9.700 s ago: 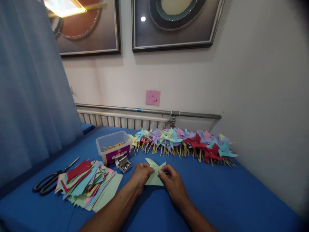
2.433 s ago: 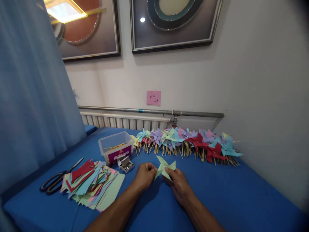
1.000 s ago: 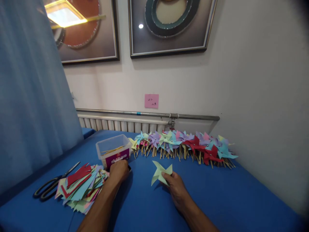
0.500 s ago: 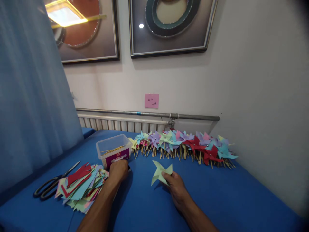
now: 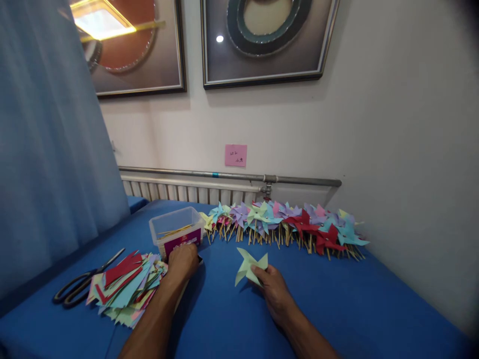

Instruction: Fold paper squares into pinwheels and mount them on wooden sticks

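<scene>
My right hand (image 5: 275,291) pinches a pale green paper pinwheel (image 5: 247,267) between thumb and fingers, its blades spread, above the blue cover. My left hand (image 5: 183,262) reaches down in front of the clear plastic box (image 5: 155,230) with a purple label; its fingers are bent downward and hidden behind the back of the hand. The edge of a small dark item (image 5: 200,260) shows just right of that hand, mostly covered. Thin wooden sticks (image 5: 175,232) lie in the box. Left of my left forearm is a pile of cut coloured paper pieces (image 5: 127,286).
Black-handled scissors (image 5: 80,284) lie at the left by the paper pile. A long row of finished pinwheels on sticks (image 5: 277,219) runs along the back of the blue-covered table (image 5: 337,304). A blue curtain (image 5: 48,139) hangs at left; a radiator (image 5: 187,189) and wall are behind.
Almost nothing differs; the view shifts very slightly. My left hand stays down in front of the box, and the pinwheel stays in my right hand.
</scene>
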`<state>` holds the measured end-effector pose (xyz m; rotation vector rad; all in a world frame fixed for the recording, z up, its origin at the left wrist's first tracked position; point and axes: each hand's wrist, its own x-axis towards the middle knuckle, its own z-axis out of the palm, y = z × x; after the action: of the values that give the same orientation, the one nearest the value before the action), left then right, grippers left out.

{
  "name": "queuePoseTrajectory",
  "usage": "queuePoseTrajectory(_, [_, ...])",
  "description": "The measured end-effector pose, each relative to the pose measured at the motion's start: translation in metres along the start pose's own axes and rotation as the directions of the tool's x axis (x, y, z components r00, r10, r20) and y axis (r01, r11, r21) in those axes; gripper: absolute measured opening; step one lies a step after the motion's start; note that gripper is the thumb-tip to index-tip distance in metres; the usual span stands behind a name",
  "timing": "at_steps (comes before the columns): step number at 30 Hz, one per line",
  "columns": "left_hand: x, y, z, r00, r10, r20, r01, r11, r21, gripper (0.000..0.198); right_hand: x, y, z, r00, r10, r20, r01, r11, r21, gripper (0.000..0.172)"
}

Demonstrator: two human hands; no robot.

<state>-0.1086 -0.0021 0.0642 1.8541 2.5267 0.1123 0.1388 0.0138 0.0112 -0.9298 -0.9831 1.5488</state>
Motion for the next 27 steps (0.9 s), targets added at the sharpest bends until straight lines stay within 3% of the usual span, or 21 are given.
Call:
queuePoseTrajectory(18, [-0.004,0.006,-0.008,0.996,0.03,-0.082,-0.034,0.998,-0.048,0.035,-0.002,-0.001,0.002,1.0,-0.01,-0.002,0.01,1.0,0.001,0.034])
queuePoseTrajectory(27, [-0.007,0.025,0.005,0.984,0.176,-0.037,-0.18,0.957,-0.226,0.029,0.0,0.0,0.002,1.0,0.018,-0.013,-0.018,1.0,0.012,0.031])
